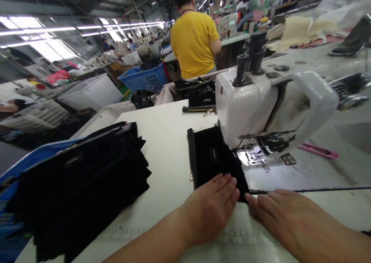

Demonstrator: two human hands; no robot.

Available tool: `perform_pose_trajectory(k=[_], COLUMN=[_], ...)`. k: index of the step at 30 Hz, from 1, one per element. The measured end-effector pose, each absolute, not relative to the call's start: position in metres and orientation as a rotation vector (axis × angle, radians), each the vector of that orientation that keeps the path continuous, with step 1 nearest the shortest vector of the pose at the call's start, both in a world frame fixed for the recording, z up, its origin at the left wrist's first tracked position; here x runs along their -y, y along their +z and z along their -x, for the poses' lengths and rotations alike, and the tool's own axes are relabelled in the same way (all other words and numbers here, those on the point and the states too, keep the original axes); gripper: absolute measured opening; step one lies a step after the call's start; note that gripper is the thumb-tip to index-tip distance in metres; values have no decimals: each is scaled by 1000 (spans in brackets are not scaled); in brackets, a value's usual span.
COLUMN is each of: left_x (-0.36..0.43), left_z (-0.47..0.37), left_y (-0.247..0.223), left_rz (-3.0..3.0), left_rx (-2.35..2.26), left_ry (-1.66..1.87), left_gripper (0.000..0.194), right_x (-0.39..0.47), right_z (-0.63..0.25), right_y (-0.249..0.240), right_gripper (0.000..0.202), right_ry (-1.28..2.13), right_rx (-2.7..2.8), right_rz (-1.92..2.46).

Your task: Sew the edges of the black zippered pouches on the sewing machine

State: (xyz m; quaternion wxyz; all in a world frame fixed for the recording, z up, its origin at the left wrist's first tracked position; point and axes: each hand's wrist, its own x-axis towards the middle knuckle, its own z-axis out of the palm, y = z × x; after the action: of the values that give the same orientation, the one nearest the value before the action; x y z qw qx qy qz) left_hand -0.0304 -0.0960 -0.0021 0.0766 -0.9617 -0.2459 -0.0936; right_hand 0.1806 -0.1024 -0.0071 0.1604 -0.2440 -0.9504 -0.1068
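A black fabric pouch piece (216, 154) with a zipper along its left side and a small label lies on the white sewing table. Its right edge is at the needle plate of a white sewing machine (240, 104). My left hand (210, 207) rests flat on the piece's near part, fingers stretched forward. At the piece's near right corner is my right hand (278, 212), its fingers bent and closed on the edge; its thumb is hidden. Left of my hands lies a thick stack of similar black zippered pieces (84, 178).
A pink-handled tool (319, 151) lies right of the needle area. Behind the piece are another zippered black piece (199, 109) and a heap of black goods. A blue crate (145, 77) stands beyond the table. A person in a yellow shirt (193, 42) faces away at another machine.
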Motion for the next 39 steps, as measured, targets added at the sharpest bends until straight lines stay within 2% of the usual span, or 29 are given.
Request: perform_pose_trajectory(k=[13,23,39], left_x=[59,33,27], left_z=[29,25,19], left_y=[-2,0,-7], left_rz=[2840,2796,2713], left_rx=[755,815,889], left_ry=[-7,206,191], left_gripper=[32,34,34], right_x=[70,65,65], right_z=[-186,-186,-183], right_y=[-19,-25,-21], right_gripper=[31,44,44], right_ry=[-393,-388,-266], right_rx=[2739,2651,2611], right_rz=[746,786,829])
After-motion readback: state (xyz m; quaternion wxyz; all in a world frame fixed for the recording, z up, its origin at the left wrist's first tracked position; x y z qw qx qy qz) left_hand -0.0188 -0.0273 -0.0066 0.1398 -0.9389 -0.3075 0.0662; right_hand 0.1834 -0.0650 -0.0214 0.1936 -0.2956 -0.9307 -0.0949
